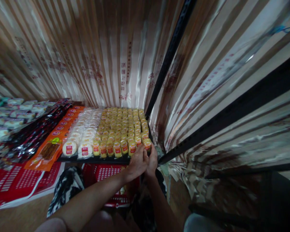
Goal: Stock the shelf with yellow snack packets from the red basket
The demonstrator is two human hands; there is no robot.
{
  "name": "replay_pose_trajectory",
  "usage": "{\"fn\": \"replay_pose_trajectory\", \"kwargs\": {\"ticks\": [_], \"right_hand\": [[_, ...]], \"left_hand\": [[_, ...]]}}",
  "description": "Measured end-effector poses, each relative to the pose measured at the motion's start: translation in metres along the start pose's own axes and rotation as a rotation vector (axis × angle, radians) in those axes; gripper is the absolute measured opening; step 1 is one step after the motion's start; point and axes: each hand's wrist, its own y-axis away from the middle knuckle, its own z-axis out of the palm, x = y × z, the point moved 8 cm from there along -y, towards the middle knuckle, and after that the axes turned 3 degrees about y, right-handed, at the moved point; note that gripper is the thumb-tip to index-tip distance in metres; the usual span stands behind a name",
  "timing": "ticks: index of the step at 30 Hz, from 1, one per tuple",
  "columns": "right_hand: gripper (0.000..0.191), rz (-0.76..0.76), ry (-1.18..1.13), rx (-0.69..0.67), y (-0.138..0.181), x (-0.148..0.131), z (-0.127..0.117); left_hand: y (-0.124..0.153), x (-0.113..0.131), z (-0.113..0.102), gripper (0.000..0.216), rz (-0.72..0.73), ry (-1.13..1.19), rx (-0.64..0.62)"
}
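Many small yellow snack packets point(122, 127) lie in rows on a low black shelf point(96, 159). Both of my hands meet at the shelf's front right corner. My left hand point(137, 162) has its fingers curled against the front row of packets. My right hand point(152, 159) is closed beside it on a yellow packet point(147, 144) at the end of the row. The fingertips of both hands are partly hidden behind each other.
Round white packets point(85, 149) and long orange packets point(53, 141) fill the shelf to the left, then dark packets point(36, 133). A red plastic basket point(106, 174) sits under the shelf. Striped shiny sheeting point(99, 54) hangs behind, and black shelf bars point(174, 45) cross at right.
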Motion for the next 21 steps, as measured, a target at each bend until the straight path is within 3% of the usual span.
{"fn": "replay_pose_trajectory", "kwargs": {"ticks": [8,15,21], "right_hand": [[0.053,-0.077,0.023,-0.011,-0.007,0.003,0.005],[0.051,-0.165,0.031,-0.015,-0.009,0.004,0.009],[0.045,-0.125,-0.031,0.008,-0.014,0.006,0.007]], "left_hand": [[0.001,-0.001,0.007,0.052,0.025,0.005,-0.095],[-0.003,0.002,0.008,0.055,-0.003,0.006,-0.108],[-0.003,0.007,0.005,0.047,0.019,0.019,-0.07]]}}
